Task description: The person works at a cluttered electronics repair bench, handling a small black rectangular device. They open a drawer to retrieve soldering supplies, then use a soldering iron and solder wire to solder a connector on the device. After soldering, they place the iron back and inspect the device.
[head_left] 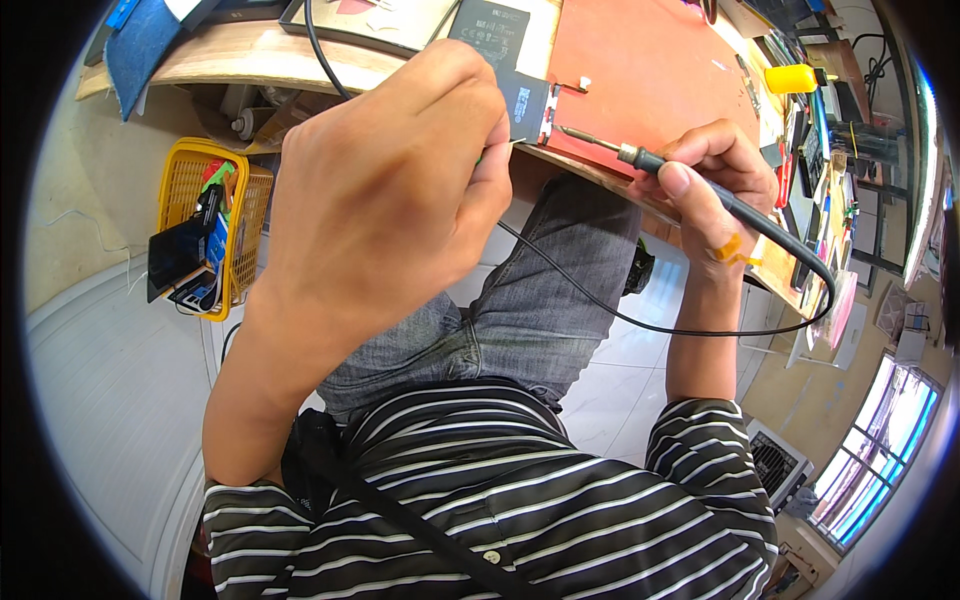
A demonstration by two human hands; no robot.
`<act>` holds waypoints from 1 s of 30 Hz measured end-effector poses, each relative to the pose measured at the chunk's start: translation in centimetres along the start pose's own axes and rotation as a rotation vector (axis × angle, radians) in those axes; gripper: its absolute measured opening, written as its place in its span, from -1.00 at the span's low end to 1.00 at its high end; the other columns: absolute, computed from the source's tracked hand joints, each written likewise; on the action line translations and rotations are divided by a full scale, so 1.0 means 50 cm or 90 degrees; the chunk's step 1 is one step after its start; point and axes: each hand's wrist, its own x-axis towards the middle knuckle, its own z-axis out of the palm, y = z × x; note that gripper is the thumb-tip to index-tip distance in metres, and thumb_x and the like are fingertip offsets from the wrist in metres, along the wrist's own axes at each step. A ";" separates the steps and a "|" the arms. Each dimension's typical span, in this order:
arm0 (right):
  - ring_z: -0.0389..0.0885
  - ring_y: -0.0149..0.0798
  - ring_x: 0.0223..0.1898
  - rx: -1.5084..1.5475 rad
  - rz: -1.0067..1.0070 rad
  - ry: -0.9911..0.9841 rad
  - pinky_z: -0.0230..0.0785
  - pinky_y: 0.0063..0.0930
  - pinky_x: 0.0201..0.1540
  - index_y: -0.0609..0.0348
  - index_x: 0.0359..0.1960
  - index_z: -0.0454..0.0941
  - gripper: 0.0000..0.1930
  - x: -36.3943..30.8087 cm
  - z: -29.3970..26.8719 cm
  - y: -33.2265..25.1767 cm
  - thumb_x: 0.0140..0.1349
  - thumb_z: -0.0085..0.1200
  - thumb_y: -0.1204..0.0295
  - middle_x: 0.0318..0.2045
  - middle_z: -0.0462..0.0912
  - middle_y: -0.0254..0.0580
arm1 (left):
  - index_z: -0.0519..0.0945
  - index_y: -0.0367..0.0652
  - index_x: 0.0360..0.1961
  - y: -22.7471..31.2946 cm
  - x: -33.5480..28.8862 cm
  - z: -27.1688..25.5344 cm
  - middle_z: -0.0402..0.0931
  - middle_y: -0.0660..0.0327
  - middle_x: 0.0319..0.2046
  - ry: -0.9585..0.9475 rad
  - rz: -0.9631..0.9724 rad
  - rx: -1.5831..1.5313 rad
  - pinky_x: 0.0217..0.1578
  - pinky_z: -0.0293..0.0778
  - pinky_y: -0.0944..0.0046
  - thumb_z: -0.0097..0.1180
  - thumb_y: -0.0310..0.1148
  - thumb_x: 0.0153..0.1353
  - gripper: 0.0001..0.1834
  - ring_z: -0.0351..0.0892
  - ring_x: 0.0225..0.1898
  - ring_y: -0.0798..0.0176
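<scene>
My right hand (pixel 715 185) grips a soldering iron (pixel 690 180) like a pen, and its bare metal tip points left. Just left of that tip lies the end of a flat black phone battery (pixel 524 103), with a small red-and-white connector strip (pixel 548 113) along its edge. The tip looks close to the strip; whether they touch I cannot tell. Above the battery, my left hand (pixel 400 170) is closed in a pinch. A thin pale wire (pixel 517 141) pokes out of its fingers near the battery's lower corner; most of it is hidden by the hand.
An orange-red mat (pixel 640 70) covers the wooden bench. A second dark flat battery (pixel 489 32) lies beyond the first. The iron's black cable (pixel 690 331) loops across my lap. Tools and a yellow bottle (pixel 790 79) crowd the right side; a yellow basket (pixel 245 230) stands at left.
</scene>
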 end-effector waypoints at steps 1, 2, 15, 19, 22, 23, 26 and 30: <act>0.79 -0.26 -0.39 0.002 0.000 -0.001 0.78 -0.32 -0.25 0.35 -0.27 0.54 -0.82 0.000 0.000 0.000 0.25 0.31 0.53 -0.39 0.74 0.00 | 0.60 -0.21 -0.35 0.000 0.000 -0.001 0.67 0.23 -0.14 0.001 0.002 0.000 -0.41 0.66 0.35 0.33 -0.59 0.14 -0.87 0.69 -0.34 0.30; 0.80 -0.26 -0.38 -0.002 0.000 -0.003 0.78 -0.32 -0.26 0.35 -0.27 0.54 -0.82 0.000 -0.001 0.001 0.26 0.31 0.52 -0.39 0.74 0.00 | 0.60 -0.21 -0.35 0.000 -0.001 -0.001 0.66 0.23 -0.14 0.002 0.002 -0.001 -0.42 0.65 0.36 0.33 -0.59 0.14 -0.87 0.69 -0.34 0.30; 0.79 -0.29 -0.36 0.075 0.008 0.009 0.69 -0.44 -0.20 0.32 -0.26 0.56 -0.83 -0.007 -0.006 -0.003 0.22 0.34 0.65 -0.39 0.76 -0.03 | 0.61 -0.24 -0.37 -0.006 -0.003 -0.017 0.62 0.21 -0.21 0.017 -0.005 -0.015 -0.48 0.52 0.38 0.33 -0.68 0.07 -0.83 0.63 -0.35 0.32; 0.79 -0.29 -0.34 0.062 0.043 0.023 0.69 -0.45 -0.19 0.32 -0.27 0.55 -0.82 -0.010 0.000 -0.013 0.20 0.35 0.65 -0.38 0.76 -0.02 | 0.61 -0.25 -0.37 -0.006 0.003 -0.013 0.61 0.20 -0.23 0.015 -0.010 -0.034 -0.49 0.52 0.37 0.34 -0.70 0.04 -0.82 0.63 -0.36 0.30; 0.79 -0.29 -0.35 0.060 0.048 0.025 0.68 -0.45 -0.20 0.32 -0.27 0.55 -0.82 -0.010 0.002 -0.014 0.19 0.34 0.66 -0.38 0.76 -0.02 | 0.61 -0.26 -0.38 -0.007 0.009 -0.012 0.61 0.20 -0.23 0.009 -0.005 -0.039 -0.50 0.52 0.38 0.34 -0.70 0.04 -0.82 0.63 -0.37 0.31; 0.79 -0.29 -0.35 0.062 0.047 0.023 0.68 -0.45 -0.20 0.32 -0.27 0.55 -0.82 -0.010 0.001 -0.014 0.19 0.34 0.66 -0.38 0.76 -0.02 | 0.61 -0.26 -0.38 -0.008 0.009 -0.011 0.61 0.20 -0.24 0.007 -0.005 -0.040 -0.50 0.52 0.38 0.34 -0.70 0.04 -0.82 0.63 -0.37 0.31; 0.79 -0.30 -0.35 0.057 0.046 0.018 0.68 -0.46 -0.20 0.31 -0.27 0.55 -0.82 -0.009 0.001 -0.014 0.19 0.34 0.65 -0.38 0.76 -0.03 | 0.61 -0.26 -0.38 -0.010 0.010 -0.010 0.60 0.20 -0.24 0.008 -0.002 -0.041 -0.50 0.52 0.38 0.34 -0.70 0.04 -0.82 0.63 -0.36 0.31; 0.79 -0.30 -0.35 0.049 0.054 0.022 0.68 -0.47 -0.20 0.31 -0.27 0.55 -0.82 -0.009 0.001 -0.016 0.19 0.34 0.64 -0.38 0.77 -0.03 | 0.61 -0.26 -0.37 -0.010 0.012 -0.009 0.60 0.20 -0.24 0.009 0.006 -0.039 -0.51 0.52 0.39 0.34 -0.70 0.04 -0.82 0.63 -0.37 0.32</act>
